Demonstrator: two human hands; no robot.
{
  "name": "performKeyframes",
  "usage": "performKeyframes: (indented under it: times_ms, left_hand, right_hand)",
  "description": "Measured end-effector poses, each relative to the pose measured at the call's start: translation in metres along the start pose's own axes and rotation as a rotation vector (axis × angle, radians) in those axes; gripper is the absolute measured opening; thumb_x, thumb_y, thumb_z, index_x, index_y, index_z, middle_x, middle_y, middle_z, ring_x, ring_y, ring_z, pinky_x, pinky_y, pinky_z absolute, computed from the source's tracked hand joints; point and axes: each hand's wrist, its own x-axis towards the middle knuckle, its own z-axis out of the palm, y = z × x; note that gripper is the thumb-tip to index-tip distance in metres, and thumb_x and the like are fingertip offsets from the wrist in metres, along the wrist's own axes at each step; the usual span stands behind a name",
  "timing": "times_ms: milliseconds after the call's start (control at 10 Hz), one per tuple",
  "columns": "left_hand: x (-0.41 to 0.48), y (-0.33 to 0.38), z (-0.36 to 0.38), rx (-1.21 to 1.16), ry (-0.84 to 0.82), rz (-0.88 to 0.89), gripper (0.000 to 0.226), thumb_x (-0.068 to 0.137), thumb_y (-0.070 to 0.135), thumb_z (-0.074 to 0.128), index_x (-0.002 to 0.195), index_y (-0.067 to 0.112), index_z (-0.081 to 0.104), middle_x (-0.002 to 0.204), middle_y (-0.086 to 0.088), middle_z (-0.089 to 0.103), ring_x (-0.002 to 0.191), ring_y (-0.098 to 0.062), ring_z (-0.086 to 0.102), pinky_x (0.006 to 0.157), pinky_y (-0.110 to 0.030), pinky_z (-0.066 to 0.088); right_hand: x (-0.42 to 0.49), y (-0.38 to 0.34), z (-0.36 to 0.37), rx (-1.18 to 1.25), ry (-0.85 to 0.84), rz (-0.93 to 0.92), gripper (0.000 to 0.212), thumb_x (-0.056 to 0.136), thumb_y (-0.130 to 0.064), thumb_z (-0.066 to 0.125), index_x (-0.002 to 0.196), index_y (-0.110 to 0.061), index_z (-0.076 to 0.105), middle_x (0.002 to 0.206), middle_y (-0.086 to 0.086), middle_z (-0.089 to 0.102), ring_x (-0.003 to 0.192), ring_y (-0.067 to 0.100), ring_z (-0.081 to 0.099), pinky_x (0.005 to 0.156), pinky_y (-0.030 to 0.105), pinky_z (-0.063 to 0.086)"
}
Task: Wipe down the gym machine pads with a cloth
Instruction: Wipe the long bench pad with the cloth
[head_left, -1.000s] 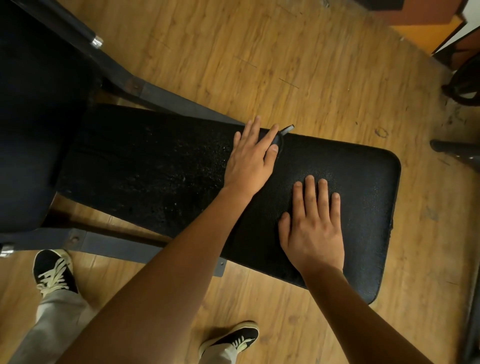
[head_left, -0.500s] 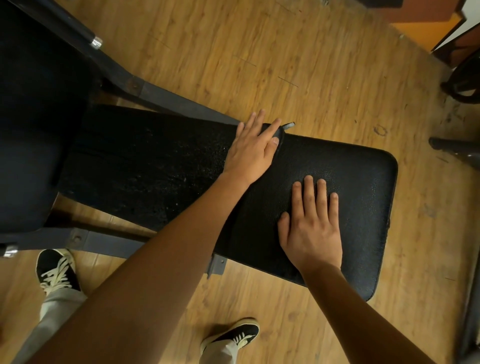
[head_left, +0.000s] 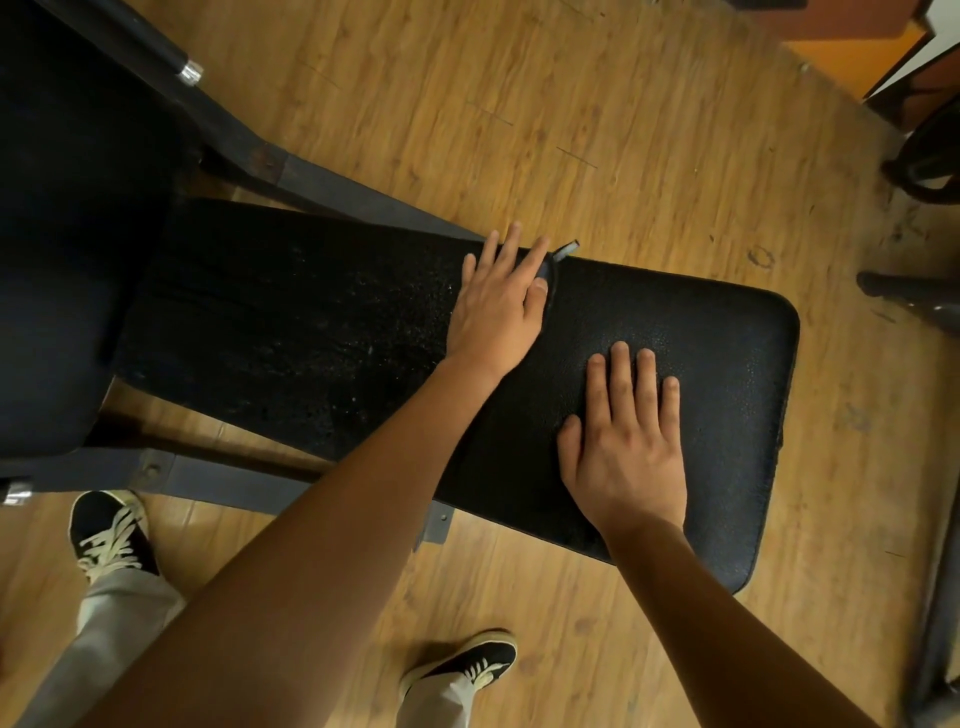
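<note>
Both hands lie flat with fingers straight. The left hand (head_left: 496, 312) presses the curled edge of what looks like a dark, speckled cloth (head_left: 311, 332) spread over the left half of the pad (head_left: 727, 364). The right hand (head_left: 626, 447) rests on the bare, shiny right half. I judge the wiping is about midway, with neither half plainly finished.

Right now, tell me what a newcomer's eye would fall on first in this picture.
Two bare hands lie flat on a long black textured vinyl bench pad: the left hand at its far edge beside a small grey tab, the right hand nearer, on the glossy end. Left of them the pad turns matte and flecked with pale specks. Warm wooden plank floor surrounds it.
</note>
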Motion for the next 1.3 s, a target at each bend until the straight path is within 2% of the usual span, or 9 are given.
performKeyframes:
  times_ms: [300,500,600,800,900,1100,1300]
  left_hand:
    - [-0.072,0.010,0.011,-0.055,0.053,-0.097,0.050,0.109,0.032,0.033,0.159,0.025,0.030,0.170,-0.005,0.013,0.157,-0.024,0.004,0.124,-0.044,0.001]
    - [-0.007,0.007,0.002,-0.021,0.023,-0.062,0.050,0.110,0.032,0.030,0.159,0.025,0.030,0.169,-0.007,0.016,0.157,-0.027,0.006,0.127,-0.050,0.005]
    - [-0.002,0.005,0.002,-0.033,0.029,-0.052,0.050,0.110,0.032,0.029,0.159,0.026,0.030,0.170,-0.007,0.015,0.157,-0.026,0.006,0.127,-0.050,0.005]
    - [-0.067,0.002,0.008,-0.042,0.039,-0.069,0.051,0.109,0.033,0.029,0.159,0.025,0.029,0.170,-0.004,0.014,0.157,-0.023,0.005,0.125,-0.044,0.003]
    - [-0.087,0.004,0.011,-0.031,0.037,-0.095,0.051,0.109,0.034,0.027,0.159,0.024,0.031,0.169,-0.005,0.016,0.157,-0.024,0.006,0.124,-0.046,0.004]
    - [-0.042,0.009,0.006,0.004,0.063,-0.139,0.050,0.109,0.031,0.030,0.159,0.024,0.031,0.169,-0.006,0.015,0.157,-0.024,0.005,0.126,-0.047,0.005]
    - [-0.021,0.002,0.002,-0.010,0.033,-0.090,0.050,0.110,0.031,0.029,0.159,0.022,0.030,0.170,-0.007,0.013,0.157,-0.026,0.004,0.127,-0.050,0.008]
  right_hand:
    - [-0.001,-0.001,-0.001,-0.012,-0.009,0.005,0.065,0.105,-0.040,0.029,0.160,-0.006,0.026,0.168,0.020,0.019,0.157,0.036,0.010,0.127,0.055,0.012]
    - [0.000,-0.001,-0.001,-0.022,-0.022,0.006,0.065,0.106,-0.040,0.027,0.161,-0.006,0.024,0.168,0.019,0.017,0.157,0.036,0.008,0.127,0.054,0.010]
    - [0.000,-0.001,0.000,-0.013,-0.013,0.005,0.065,0.106,-0.040,0.027,0.161,-0.006,0.024,0.168,0.019,0.017,0.157,0.036,0.008,0.127,0.054,0.010]
    - [-0.001,-0.001,0.000,-0.005,-0.017,0.004,0.065,0.105,-0.041,0.026,0.161,-0.006,0.024,0.168,0.019,0.017,0.158,0.036,0.007,0.127,0.055,0.010]
    - [0.000,0.000,-0.001,-0.003,-0.024,0.002,0.066,0.105,-0.041,0.026,0.161,-0.007,0.023,0.169,0.019,0.017,0.158,0.035,0.007,0.127,0.055,0.010]
    - [-0.001,0.000,0.000,-0.012,-0.020,0.006,0.066,0.105,-0.041,0.027,0.161,-0.007,0.023,0.168,0.019,0.017,0.158,0.035,0.007,0.127,0.055,0.011]
    - [0.000,-0.001,0.000,0.004,0.002,0.004,0.065,0.105,-0.039,0.029,0.160,-0.005,0.026,0.168,0.020,0.019,0.157,0.036,0.009,0.127,0.055,0.011]
